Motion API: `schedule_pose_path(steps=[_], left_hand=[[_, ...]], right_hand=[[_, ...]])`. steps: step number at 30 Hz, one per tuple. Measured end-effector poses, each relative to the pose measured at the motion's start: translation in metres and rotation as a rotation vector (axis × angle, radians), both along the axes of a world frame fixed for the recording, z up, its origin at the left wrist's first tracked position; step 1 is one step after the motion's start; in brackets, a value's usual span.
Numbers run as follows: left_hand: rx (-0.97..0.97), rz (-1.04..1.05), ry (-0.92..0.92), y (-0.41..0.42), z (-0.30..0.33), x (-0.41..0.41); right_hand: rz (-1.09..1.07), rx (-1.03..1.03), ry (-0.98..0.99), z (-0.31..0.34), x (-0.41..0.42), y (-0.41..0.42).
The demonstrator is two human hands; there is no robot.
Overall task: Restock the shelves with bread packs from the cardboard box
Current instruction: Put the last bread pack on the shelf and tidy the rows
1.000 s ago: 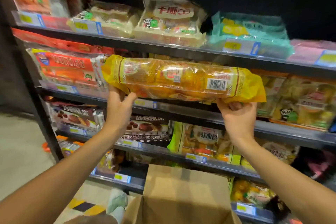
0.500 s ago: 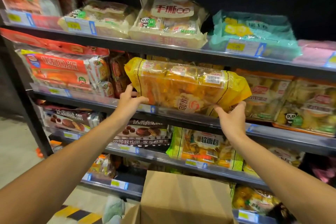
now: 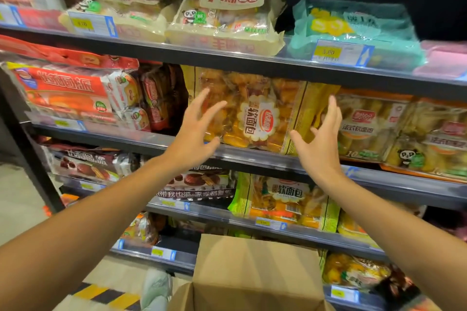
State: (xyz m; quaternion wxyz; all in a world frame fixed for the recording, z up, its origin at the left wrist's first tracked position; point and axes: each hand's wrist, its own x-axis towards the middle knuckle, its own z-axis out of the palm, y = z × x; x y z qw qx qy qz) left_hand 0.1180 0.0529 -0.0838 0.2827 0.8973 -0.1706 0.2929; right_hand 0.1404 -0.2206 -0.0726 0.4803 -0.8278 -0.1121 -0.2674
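**Bread pack shelved, hands letting go**

Head view: placement looks like the step in hand, at its very end. The yellow clear-windowed plastic bread pack [image 3: 255, 113] stands upright on the dark metal second shelf [image 3: 252, 156], its label facing out, wedged between dark red packs on its left and an orange-topped pack [image 3: 369, 126] on its right. Both hands hover in front of it, holding nothing.

The left hand [image 3: 194, 134] is spread wide, fingers straight and fanned, just before the pack's left edge (whether a fingertip touches the wrapper I cannot tell). The right hand [image 3: 321, 144] is equally open, palm turned inward, fingers pointing up beside the pack's right end, apparently clear of it.

The brown cardboard box [image 3: 257, 275] sits low in front of the person, its flap up, contents hidden. My judgement: the next move calls for lowering both hands into that box, taking another pack by its ends, and finding a gap on the shelves.
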Motion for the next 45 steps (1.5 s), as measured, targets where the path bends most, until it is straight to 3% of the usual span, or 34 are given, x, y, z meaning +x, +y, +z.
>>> schedule_pose_path(steps=[2, 6, 8, 12, 16, 20, 27, 35, 42, 45], left_hand=[[0.235, 0.064, 0.02, -0.002, -0.002, 0.008], [0.498, 0.27, 0.187, -0.01, 0.001, 0.019], [0.569, 0.315, 0.211, -0.012, 0.002, 0.025], [0.631, 0.344, 0.208, -0.008, 0.0, 0.033], [0.682, 0.375, 0.112, 0.005, 0.002, 0.038], [0.656, 0.415, 0.007, 0.005, 0.013, 0.044], [0.64, 0.402, 0.225, 0.0, 0.028, 0.076], [0.67, 0.428, 0.244, 0.003, 0.012, 0.101], [0.745, 0.424, 0.062, 0.008, 0.016, 0.084], [0.722, 0.382, 0.104, 0.012, 0.015, 0.088]], right_hand=[[0.02, -0.23, -0.081, -0.004, -0.005, -0.006], [-0.104, -0.603, -0.235, -0.007, 0.004, -0.019], [-0.113, -0.759, -0.302, -0.006, 0.013, -0.021], [-0.179, -1.021, -0.255, -0.001, 0.03, -0.015], [-0.128, -1.054, -0.027, 0.022, 0.047, -0.006], [-0.145, -1.088, 0.009, 0.026, 0.049, 0.003], [-0.13, -1.129, 0.008, 0.018, 0.058, 0.002], [-0.182, -1.166, 0.138, 0.011, 0.077, 0.007], [-0.244, -1.171, -0.052, 0.018, 0.057, 0.013], [-0.223, -1.152, -0.038, 0.021, 0.057, 0.018]])
